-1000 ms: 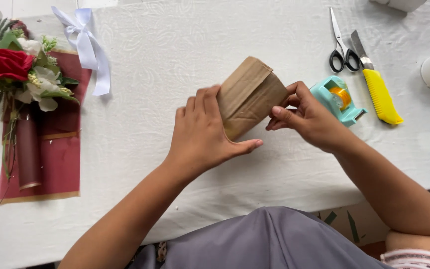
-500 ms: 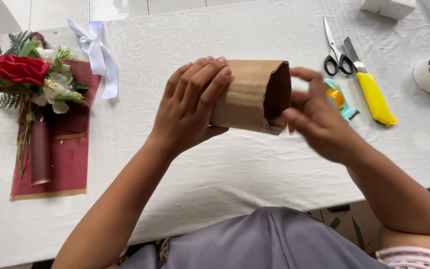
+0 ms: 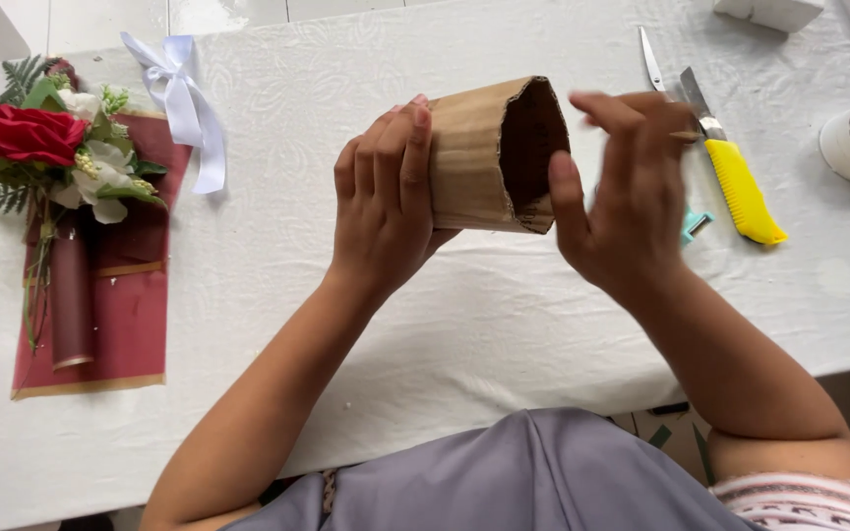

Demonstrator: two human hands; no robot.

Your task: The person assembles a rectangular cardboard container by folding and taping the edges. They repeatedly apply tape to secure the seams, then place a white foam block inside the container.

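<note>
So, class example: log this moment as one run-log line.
left hand: grips cardboard tube | right hand: open beside tube mouth | tube: lifted off white table | nearby: yellow knife

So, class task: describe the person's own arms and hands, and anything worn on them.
Both forearms are bare, with no sleeves, gloves, watch or rings visible. The left hand and right hand have short, unpainted nails. A pink patterned cuff shows near the right elbow.

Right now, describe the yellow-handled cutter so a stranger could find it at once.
Start at the white table and go to its far right side. Beside the scissors, just past the right hand, lies the utility knife. Its bright yellow handle sets it apart.
</note>
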